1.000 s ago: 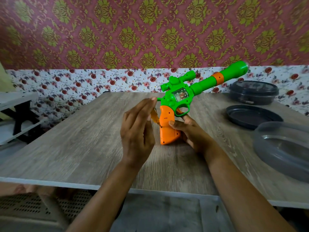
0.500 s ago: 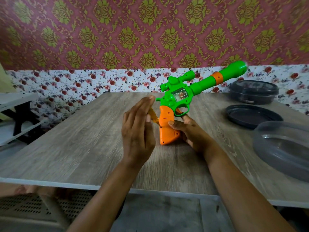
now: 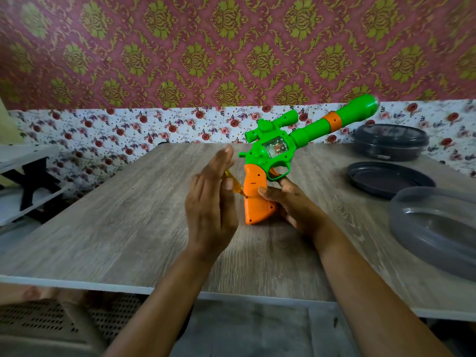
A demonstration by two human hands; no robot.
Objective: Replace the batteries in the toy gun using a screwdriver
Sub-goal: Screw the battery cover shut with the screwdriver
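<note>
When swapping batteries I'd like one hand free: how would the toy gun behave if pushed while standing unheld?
Probably tips: the toy gun stands on its narrow orange grip on the table, long barrel leaning out, with the right hand steadying it. Its moulded plastic looks stiff and likely light, so the screwdriver pushing sideways could slide it.

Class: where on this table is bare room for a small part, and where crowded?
Bare: the table left of the left hand and screwdriver, to its edge; also between the forearms. Crowded: right of the gun, three dishes.
</note>
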